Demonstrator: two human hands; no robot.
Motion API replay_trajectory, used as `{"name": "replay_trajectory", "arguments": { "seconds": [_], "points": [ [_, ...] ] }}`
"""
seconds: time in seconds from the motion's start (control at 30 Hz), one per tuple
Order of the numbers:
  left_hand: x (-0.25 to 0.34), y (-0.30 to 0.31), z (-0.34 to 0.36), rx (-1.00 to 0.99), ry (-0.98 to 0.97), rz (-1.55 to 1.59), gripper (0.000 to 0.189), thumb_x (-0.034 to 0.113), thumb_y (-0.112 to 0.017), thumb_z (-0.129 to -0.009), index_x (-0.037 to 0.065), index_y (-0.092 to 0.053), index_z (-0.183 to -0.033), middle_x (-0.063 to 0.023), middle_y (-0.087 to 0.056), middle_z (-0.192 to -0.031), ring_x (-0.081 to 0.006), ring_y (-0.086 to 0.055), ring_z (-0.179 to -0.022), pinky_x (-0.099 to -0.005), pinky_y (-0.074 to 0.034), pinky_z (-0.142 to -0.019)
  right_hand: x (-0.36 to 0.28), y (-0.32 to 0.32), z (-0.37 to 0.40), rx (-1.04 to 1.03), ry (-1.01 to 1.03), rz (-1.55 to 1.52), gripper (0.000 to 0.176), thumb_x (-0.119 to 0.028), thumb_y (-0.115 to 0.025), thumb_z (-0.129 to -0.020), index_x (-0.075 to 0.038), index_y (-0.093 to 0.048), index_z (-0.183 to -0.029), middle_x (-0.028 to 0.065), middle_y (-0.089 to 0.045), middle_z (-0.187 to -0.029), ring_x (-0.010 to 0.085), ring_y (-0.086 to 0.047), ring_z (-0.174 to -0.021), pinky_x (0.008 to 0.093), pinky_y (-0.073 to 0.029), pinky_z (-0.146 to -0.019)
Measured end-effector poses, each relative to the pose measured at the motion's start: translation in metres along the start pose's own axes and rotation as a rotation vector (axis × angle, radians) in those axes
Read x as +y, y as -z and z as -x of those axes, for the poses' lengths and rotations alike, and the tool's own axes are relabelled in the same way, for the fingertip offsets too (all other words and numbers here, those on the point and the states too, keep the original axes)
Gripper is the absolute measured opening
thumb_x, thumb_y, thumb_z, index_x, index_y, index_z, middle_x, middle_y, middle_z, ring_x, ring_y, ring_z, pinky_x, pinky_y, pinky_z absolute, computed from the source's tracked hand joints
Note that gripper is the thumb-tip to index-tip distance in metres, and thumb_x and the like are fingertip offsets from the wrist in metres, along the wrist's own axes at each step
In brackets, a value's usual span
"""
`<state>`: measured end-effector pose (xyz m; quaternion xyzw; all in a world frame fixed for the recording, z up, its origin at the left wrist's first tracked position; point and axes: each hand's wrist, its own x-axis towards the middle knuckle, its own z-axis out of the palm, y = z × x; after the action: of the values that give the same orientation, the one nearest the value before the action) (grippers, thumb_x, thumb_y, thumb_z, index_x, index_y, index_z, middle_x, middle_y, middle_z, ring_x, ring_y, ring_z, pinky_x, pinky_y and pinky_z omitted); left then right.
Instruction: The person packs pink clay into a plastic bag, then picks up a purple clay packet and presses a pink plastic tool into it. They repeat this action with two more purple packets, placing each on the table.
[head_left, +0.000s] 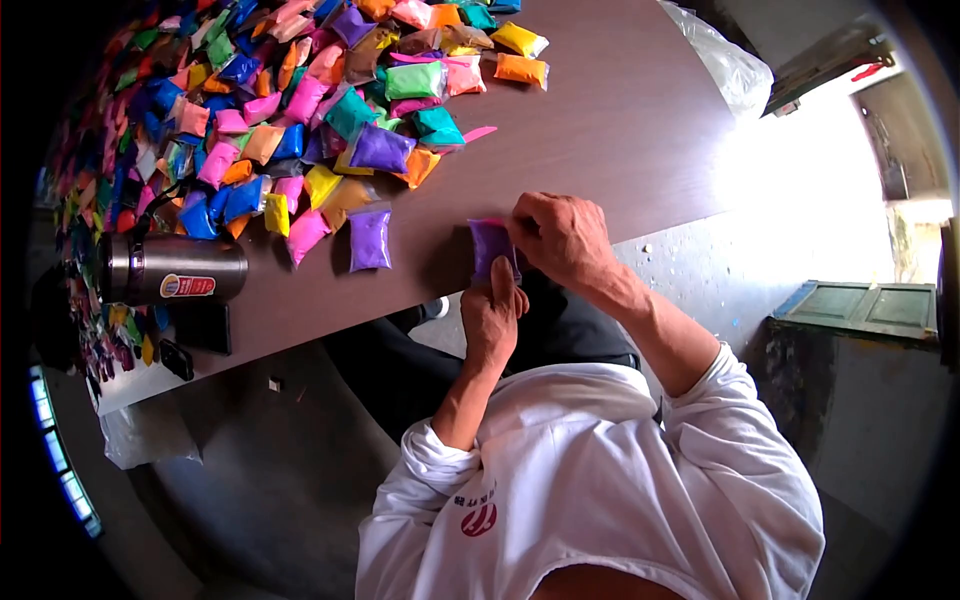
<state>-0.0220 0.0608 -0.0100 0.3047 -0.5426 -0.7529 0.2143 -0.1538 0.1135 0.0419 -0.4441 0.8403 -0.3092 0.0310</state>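
Observation:
Both my hands hold one small purple powder packet (488, 246) at the near edge of the brown table (610, 130). My left hand (494, 322) comes up from below, with its thumb pressed on the packet's lower part. My right hand (562, 237) grips the packet's top right edge with bent fingers. Another purple packet (370, 238) lies flat on the table just to the left, apart from my hands. Both my sleeves are white.
A large heap of small coloured packets (260, 110) covers the table's left and far side. A steel flask (170, 270) lies on its side at the left, with a black phone (203, 327) beside it. A clear plastic bag (722, 62) sits at the far right corner.

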Motion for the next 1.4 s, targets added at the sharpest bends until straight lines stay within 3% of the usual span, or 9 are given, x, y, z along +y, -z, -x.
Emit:
{"name": "replay_trajectory", "arguments": {
  "seconds": [0.17,0.27,0.53,0.87,0.97,1.03,1.1,1.23,1.4],
  "points": [
    [-0.01,0.004,-0.001,-0.031,-0.015,0.055,0.051,0.032,-0.049,-0.101,0.001,-0.047,-0.061,-0.0012,-0.044,-0.05,-0.0092,-0.04,-0.043,-0.0259,-0.033,-0.043,-0.001,0.012,0.004,0.041,0.034,0.002,0.013,-0.016,-0.065,-0.08,-0.003,-0.061,-0.076,0.0118,-0.061,-0.069,0.0319,-0.062,-0.063,0.0402,-0.049,-0.057],
    [-0.003,0.005,0.0,-0.054,-0.073,-0.216,0.055,0.038,-0.042,-0.103,0.003,-0.047,-0.061,0.0004,-0.042,-0.05,-0.0083,-0.04,-0.043,-0.0251,-0.031,-0.044,-0.013,0.02,0.007,-0.071,0.06,-0.07,0.014,-0.017,-0.062,-0.08,-0.004,-0.059,-0.076,0.0121,-0.062,-0.072,0.0334,-0.062,-0.067,0.0431,-0.048,-0.058],
    [-0.005,0.003,0.0,-0.068,-0.018,-0.075,0.045,0.036,-0.044,-0.102,0.003,-0.048,-0.073,0.0006,-0.042,-0.052,-0.0067,-0.041,-0.044,-0.0237,-0.033,-0.043,-0.014,0.015,-0.015,-0.222,0.227,0.076,0.016,-0.017,-0.065,-0.077,-0.004,-0.059,-0.069,0.0104,-0.059,-0.065,0.0311,-0.06,-0.064,0.0405,-0.047,-0.054],
    [0.003,0.003,-0.002,-0.012,0.041,-0.289,0.064,0.05,-0.04,-0.1,0.002,-0.045,-0.059,-0.0053,-0.048,-0.046,-0.0128,-0.047,-0.043,-0.0278,-0.038,-0.047,-0.012,0.002,-0.027,-0.124,0.166,0.103,0.014,-0.017,-0.064,-0.075,-0.005,-0.059,-0.069,0.0116,-0.062,-0.068,0.0328,-0.062,-0.065,0.042,-0.048,-0.054],
    [-0.011,0.009,-0.004,0.016,0.066,-0.359,0.059,0.055,-0.041,-0.098,0.005,-0.046,-0.066,-0.0029,-0.048,-0.05,-0.0119,-0.048,-0.047,-0.0267,-0.039,-0.051,-0.009,0.003,-0.024,-0.063,0.194,0.101,0.013,-0.017,-0.063,-0.079,-0.006,-0.059,-0.076,0.0121,-0.063,-0.073,0.0334,-0.063,-0.069,0.0419,-0.051,-0.056],
    [-0.022,0.014,-0.004,-0.101,-0.228,-0.264,0.052,0.051,-0.044,-0.099,0.007,-0.043,-0.071,0.0012,-0.041,-0.053,-0.0094,-0.041,-0.049,-0.0262,-0.034,-0.05,-0.013,0.014,-0.012,-0.065,0.224,0.01,0.014,-0.019,-0.063,-0.08,-0.007,-0.058,-0.076,0.0107,-0.061,-0.071,0.032,-0.064,-0.069,0.0415,-0.051,-0.057],
    [-0.02,0.016,-0.004,-0.198,-0.183,-0.107,0.048,0.049,-0.042,-0.1,0.008,-0.042,-0.074,0.0016,-0.039,-0.054,-0.0088,-0.04,-0.052,-0.0248,-0.034,-0.052,-0.012,0.009,-0.001,-0.105,0.293,0.029,0.013,-0.017,-0.062,-0.078,-0.005,-0.058,-0.077,0.0114,-0.062,-0.072,0.0305,-0.065,-0.07,0.0404,-0.052,-0.059],
    [-0.012,0.015,-0.003,-0.076,-0.136,-0.402,0.051,0.047,-0.039,-0.101,0.005,-0.046,-0.073,-0.0011,-0.041,-0.054,-0.0115,-0.041,-0.05,-0.027,-0.034,-0.051,-0.002,0.002,-0.003,-0.124,0.306,0.034,0.012,-0.014,-0.061,-0.077,-0.003,-0.061,-0.08,0.0124,-0.062,-0.074,0.0299,-0.065,-0.073,0.0395,-0.053,-0.063],
    [-0.02,0.026,-0.008,-0.038,0.068,-0.309,0.045,0.04,-0.043,-0.102,0.003,-0.049,-0.078,-0.0018,-0.042,-0.057,-0.0106,-0.04,-0.054,-0.0248,-0.034,-0.056,0.005,-0.005,-0.014,-0.136,0.276,-0.08,0.015,-0.016,-0.061,-0.076,-0.001,-0.066,-0.076,0.016,-0.066,-0.076,0.0316,-0.066,-0.075,0.0386,-0.051,-0.062]
  ]
}}
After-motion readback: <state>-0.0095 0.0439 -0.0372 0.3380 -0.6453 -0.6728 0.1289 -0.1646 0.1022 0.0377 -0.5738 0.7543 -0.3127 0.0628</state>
